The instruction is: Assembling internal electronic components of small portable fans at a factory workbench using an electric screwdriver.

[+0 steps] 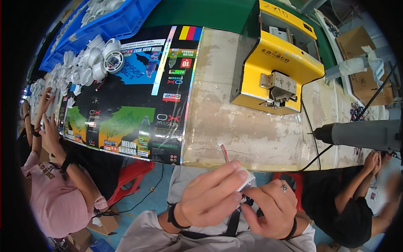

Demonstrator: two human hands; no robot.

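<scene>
Left fingers (pixel 222 178) and right fingers (pixel 263 196) grip a white-and-dark part (pixel 249 180) beside a stained tabletop (pixel 210 109) above blue floor (pixel 145 189).

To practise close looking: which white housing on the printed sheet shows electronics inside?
The rightmost white housing on the printed sheet, nearest the yellow machine: its round end shows dark electronics, visible in no other.

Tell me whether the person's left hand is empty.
No, the left hand holds a white piece in its fingers, close beside the right hand.
</scene>
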